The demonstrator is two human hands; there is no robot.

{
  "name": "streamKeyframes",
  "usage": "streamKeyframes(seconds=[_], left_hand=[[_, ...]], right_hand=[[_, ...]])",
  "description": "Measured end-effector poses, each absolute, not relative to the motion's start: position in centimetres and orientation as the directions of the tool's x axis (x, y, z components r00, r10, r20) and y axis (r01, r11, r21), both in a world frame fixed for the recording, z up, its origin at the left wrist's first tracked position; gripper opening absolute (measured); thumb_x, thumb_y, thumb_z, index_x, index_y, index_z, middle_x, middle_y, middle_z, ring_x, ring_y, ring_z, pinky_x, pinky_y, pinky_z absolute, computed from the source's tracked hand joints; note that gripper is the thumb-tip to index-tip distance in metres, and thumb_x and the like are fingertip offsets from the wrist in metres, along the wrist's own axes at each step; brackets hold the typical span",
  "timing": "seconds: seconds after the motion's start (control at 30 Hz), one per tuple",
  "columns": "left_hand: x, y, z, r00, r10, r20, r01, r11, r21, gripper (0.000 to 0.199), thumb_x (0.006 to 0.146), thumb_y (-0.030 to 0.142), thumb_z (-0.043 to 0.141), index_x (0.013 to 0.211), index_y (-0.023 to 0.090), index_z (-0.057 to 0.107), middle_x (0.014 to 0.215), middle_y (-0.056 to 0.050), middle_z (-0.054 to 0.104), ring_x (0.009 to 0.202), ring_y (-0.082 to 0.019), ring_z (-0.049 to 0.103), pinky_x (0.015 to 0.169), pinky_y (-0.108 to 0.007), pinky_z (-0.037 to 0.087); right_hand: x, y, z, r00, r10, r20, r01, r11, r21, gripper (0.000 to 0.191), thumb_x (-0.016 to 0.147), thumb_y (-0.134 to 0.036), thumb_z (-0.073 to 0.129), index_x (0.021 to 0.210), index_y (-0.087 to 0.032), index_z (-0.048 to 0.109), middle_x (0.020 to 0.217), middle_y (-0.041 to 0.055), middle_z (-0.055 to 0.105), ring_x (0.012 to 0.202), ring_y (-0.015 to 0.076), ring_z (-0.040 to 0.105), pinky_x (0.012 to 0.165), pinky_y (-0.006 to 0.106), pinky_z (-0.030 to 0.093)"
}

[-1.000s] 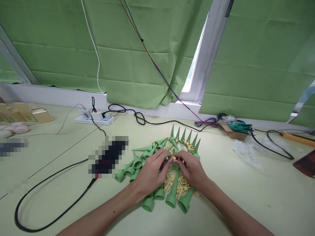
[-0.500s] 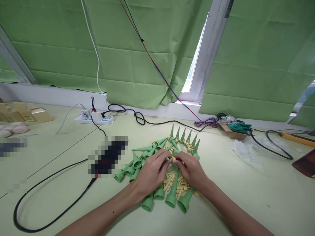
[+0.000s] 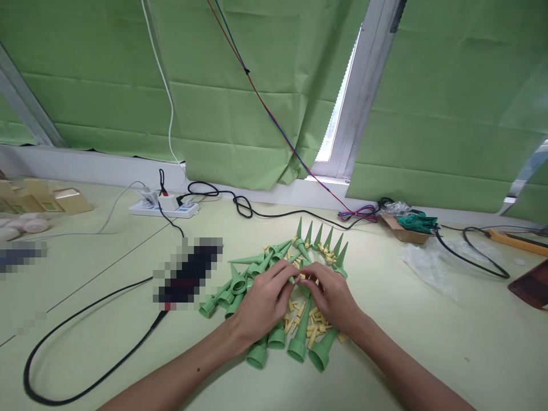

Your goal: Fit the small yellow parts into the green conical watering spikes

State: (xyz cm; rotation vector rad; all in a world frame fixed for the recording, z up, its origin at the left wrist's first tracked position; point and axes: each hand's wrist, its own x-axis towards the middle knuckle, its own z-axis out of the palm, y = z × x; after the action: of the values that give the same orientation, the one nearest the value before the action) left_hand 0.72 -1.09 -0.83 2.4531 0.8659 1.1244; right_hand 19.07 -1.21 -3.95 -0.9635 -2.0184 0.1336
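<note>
My left hand [image 3: 266, 298] is closed in a pinch on a green plastic spike [image 3: 293, 279], mostly hidden by the fingers. Fingertip to fingertip with it, my right hand [image 3: 333, 294] pinches a small yellow plastic piece [image 3: 302, 276]; the join between the two parts is hard to make out. Beneath and around both hands lie several hollow-based green spikes [image 3: 300, 337]. Loose yellow pieces [image 3: 317, 330] are heaped between the wrists. Beyond the hands, a row of green spikes [image 3: 329, 237] stands point up with yellow pieces at them.
A blurred dark device [image 3: 190, 274] with a black cable lies left of the pile. Behind it sits a white power strip [image 3: 165, 208]. At the back right are a small cardboard box [image 3: 405, 229] and clear plastic bags [image 3: 432, 265]. Cardboard pieces [image 3: 43, 196] stand far left.
My fingertips have shifted slightly around the small parts. Both hands stay in nearly the same place, and the pile looks unchanged.
</note>
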Motion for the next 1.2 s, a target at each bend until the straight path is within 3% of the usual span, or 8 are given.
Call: streamKeyframes(seconds=[1.2], left_hand=[[0.3, -0.79, -1.03, 0.532, 0.619, 0.578, 0.397, -0.785, 0.475, 0.023, 0.09, 0.003, 0.046, 0.101, 0.02, 0.058, 0.089, -0.002, 0.059, 0.075, -0.014, 0.055, 0.067, -0.024, 0.045]], right_hand=[[19.25, -1.02, -3.92, -0.327, 0.627, 0.707, 0.591, 0.719, -0.365, 0.015, 0.098, -0.017, 0.043, 0.103, -0.02, 0.056, 0.087, 0.006, 0.064, 0.073, 0.0171, 0.06, 0.062, 0.027, 0.046]])
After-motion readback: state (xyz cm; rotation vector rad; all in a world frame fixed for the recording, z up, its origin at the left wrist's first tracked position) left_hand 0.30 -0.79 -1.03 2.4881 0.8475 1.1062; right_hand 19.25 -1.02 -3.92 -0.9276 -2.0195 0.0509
